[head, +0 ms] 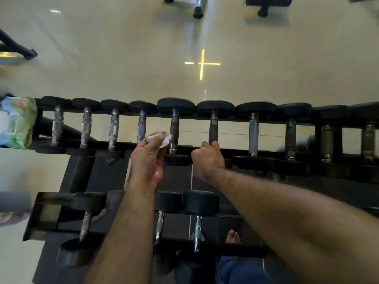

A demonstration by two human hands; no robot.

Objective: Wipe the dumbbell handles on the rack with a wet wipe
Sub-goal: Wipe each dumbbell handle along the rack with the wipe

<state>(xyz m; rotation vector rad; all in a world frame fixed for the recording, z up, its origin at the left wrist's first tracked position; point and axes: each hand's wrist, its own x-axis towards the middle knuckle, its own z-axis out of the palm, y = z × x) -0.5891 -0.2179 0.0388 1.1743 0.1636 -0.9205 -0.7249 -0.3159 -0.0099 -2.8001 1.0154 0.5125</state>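
Observation:
A black two-tier dumbbell rack (225, 117) runs across the view, its top row holding several dumbbells with metal handles. My left hand (146, 160) pinches a crumpled white wet wipe (161, 137) just left of a dark handle (174, 131), close to it but not clearly touching. My right hand (206, 158) is closed around the near end of the neighbouring dark handle (213, 130). To the right sits a lighter grey handle (253, 136). The lower tier carries a few smaller dumbbells (197, 232), partly hidden by my forearms.
A green and white wet wipe packet (18, 121) rests on the rack's left end. Beyond the rack lies a shiny pale floor with a yellow cross mark (202, 64). Legs of gym equipment (199, 9) stand at the far edge. My bare foot (232, 236) shows below the rack.

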